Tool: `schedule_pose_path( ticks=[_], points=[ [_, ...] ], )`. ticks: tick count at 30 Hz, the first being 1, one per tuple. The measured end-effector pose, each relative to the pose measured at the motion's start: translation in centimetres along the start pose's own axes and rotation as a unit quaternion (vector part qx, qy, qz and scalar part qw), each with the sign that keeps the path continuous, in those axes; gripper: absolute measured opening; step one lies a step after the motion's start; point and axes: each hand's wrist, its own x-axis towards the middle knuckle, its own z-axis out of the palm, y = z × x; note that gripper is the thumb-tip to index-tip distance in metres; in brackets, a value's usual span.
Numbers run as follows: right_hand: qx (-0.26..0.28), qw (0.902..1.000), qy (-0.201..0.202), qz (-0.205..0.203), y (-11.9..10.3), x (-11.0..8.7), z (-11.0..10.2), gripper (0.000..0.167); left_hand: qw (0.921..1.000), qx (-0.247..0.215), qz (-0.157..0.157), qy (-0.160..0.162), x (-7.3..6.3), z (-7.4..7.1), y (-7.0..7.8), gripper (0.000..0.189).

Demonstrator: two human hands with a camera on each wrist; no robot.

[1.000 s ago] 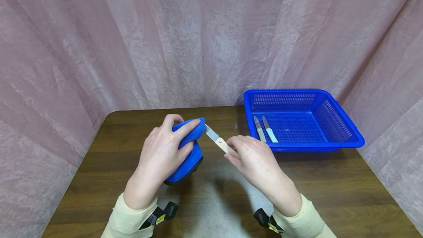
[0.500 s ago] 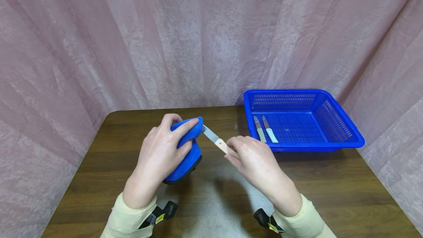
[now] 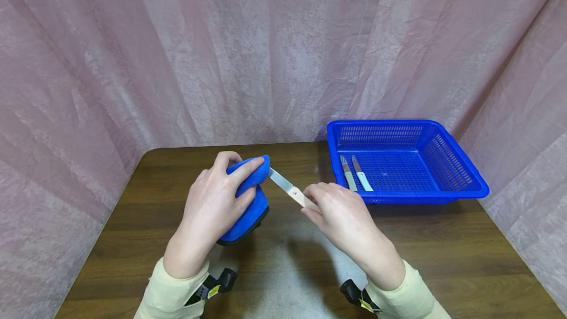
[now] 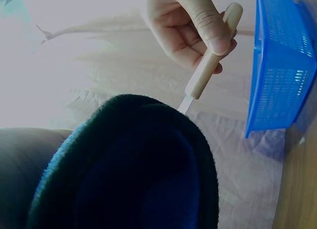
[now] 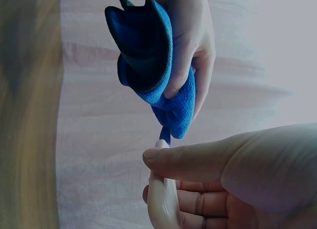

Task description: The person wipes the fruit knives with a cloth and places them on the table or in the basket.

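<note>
My right hand (image 3: 343, 213) grips the cream handle of a knife (image 3: 299, 195) between thumb and fingers. The silver blade points up and left, toward a folded blue cloth (image 3: 248, 220) with a dark edge. My left hand (image 3: 211, 201) pinches that cloth, its fold covering the blade's tip end. From the left wrist view, the cloth (image 4: 148, 164) fills the front and hides most of the blade, while the cream handle (image 4: 203, 73) slants up behind it. In the right wrist view, the cloth (image 5: 183, 105) hangs in loose folds from my left hand (image 5: 193, 36).
A blue plastic basket (image 3: 425, 194) stands at the back right of the brown wooden table (image 3: 146, 201). Inside, at its left, lie two knives, one with a beige handle (image 3: 351, 181) and one with a pale handle (image 3: 365, 182). A pink curtain (image 3: 266, 53) hangs behind the table.
My left hand and the cloth have slid slightly left and up, toward the blade's tip. More of the blade shows. My right hand and the knife have stayed almost still.
</note>
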Motion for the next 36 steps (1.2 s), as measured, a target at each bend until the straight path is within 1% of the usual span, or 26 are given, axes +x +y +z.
schedule_pose_path(
  ticks=[9,18,36],
  points=[
    [-0.002,1.0,0.0,0.002,0.01,-0.05,-0.05,0.02,0.9999,0.002,0.003,0.01,-0.03,-0.13,-0.06,0.056],
    [0.015,0.9999,0.0,0.004,0.12,0.11,-0.01,0.022,0.9997,-0.001,0.01,0.024,-0.07,-0.21,-0.06,0.057],
    [0.035,0.9993,0.015,-0.006,0.44,0.22,0.17,0.029,0.9993,-0.002,0.016,0.034,-0.03,-0.26,0.01,0.058]
  ],
)
